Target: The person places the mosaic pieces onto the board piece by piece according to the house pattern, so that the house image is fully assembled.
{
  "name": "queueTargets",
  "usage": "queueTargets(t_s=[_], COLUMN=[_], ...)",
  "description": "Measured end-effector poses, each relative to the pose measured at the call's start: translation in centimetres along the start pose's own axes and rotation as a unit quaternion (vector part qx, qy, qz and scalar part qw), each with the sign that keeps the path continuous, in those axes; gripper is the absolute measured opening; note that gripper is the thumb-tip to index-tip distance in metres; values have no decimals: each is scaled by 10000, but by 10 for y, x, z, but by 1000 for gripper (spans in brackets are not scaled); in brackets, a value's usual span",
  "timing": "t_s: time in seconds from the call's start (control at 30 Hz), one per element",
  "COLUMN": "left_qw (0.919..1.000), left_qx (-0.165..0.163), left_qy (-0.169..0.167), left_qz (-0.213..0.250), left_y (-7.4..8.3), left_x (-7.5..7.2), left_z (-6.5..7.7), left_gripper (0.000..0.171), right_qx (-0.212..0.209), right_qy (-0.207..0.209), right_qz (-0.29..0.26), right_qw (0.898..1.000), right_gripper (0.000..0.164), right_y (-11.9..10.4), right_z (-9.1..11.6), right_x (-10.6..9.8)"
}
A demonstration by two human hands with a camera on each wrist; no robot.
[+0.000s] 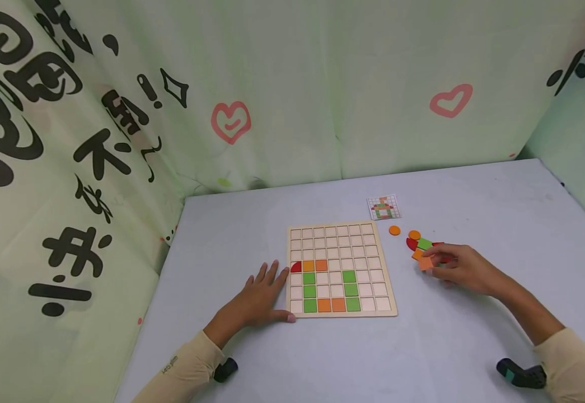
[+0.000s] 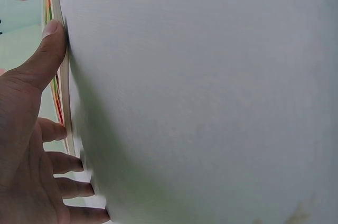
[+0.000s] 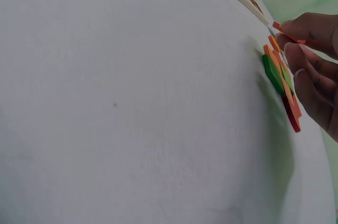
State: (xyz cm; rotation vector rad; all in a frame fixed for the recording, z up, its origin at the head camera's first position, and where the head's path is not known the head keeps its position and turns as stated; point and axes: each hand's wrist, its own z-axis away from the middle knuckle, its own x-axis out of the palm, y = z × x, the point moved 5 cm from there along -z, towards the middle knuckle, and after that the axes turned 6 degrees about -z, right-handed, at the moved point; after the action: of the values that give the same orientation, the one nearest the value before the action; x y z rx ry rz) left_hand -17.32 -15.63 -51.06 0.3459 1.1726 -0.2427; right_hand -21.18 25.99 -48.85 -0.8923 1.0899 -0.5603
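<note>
My left hand (image 1: 258, 299) lies spread at the left edge of a wooden grid board (image 1: 342, 225), its thumb and fingertips along the frame. Several square tiles, green (image 1: 349, 276) and orange (image 1: 324, 305), and a red rounded piece (image 1: 296, 267) sit in the board's cells. To the right of the board, my right hand (image 1: 466, 270) pinches an orange square tile (image 1: 425, 263) between thumb and fingers. Right under it is a loose pile with a green tile (image 1: 424, 244) and a red piece (image 1: 411, 244); the hand hides part of this pile.
Behind the board's right corner lies a small picture card (image 1: 384, 207) with a coloured grid pattern. An orange disc (image 1: 394, 230) lies between board and pile, and another orange disc (image 1: 414, 235) touches the pile. A printed curtain (image 1: 332, 112) hangs behind the white-covered table (image 1: 322, 358).
</note>
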Motion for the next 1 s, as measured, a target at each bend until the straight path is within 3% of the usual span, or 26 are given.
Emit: queueTargets(t_s=[0.33, 0.7, 1.0], left_qw=[10000, 10000, 9999], left_qx=[34, -21, -52], left_qy=[25, -2, -27], left_qz=[51, 24, 108], left_y=[1, 1, 0], left_x=[-2, -2, -1], left_z=[0, 0, 0], left_gripper=[110, 110, 111], right_qx=[-270, -356, -438], right_qy=[-253, -366, -260], right_qz=[-474, -541, -67], right_qw=[9982, 9972, 9987], right_gripper=[37, 33, 30], right_y=[-12, -22, -31], right_z=[-13, -22, -33], right_x=[15, 32, 45])
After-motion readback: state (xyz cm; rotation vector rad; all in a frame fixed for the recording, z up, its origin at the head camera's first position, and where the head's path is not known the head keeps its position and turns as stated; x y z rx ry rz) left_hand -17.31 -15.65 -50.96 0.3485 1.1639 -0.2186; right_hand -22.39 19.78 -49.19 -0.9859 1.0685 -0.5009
